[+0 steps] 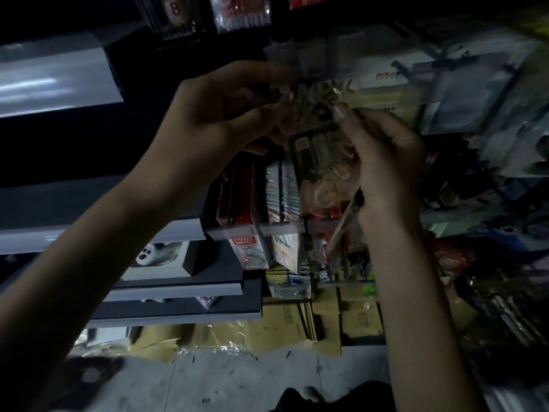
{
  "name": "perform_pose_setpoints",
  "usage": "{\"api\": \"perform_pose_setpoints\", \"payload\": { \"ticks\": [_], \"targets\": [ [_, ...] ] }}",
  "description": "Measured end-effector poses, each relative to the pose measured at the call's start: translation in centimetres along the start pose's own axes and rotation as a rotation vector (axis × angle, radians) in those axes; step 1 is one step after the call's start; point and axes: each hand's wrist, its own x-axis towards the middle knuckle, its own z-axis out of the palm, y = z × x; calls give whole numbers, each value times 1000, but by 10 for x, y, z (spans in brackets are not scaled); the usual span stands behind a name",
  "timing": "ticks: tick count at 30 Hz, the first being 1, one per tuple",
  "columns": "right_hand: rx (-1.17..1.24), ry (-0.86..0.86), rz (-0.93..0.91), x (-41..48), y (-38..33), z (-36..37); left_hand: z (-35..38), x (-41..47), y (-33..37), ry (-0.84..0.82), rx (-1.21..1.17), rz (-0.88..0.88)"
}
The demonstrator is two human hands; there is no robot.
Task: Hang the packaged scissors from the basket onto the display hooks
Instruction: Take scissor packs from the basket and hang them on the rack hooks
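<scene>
Both hands, left (219, 114) and right (386, 162), grip the scissors pack (320, 162)

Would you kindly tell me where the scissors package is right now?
In the head view, centre frame, the scissors package is held up by the right hand, its top beside the left hand.

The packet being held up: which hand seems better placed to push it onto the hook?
Probably the right. The right hand grips the packaged scissors with its thumb at the top edge, ready to guide it. The left hand pinches a small clear piece beside the packet's top.
</scene>
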Motion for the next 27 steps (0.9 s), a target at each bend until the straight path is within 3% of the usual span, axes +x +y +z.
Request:
{"api": "perform_pose_setpoints", "payload": {
  "ticks": [11,27],
  "targets": [
    [38,89,-33,8,12,29,-7,-4,-6,-7,-15,10],
    [21,57,6,20,21,24,3,-13,-23,7,-75,71]
  ]
}}
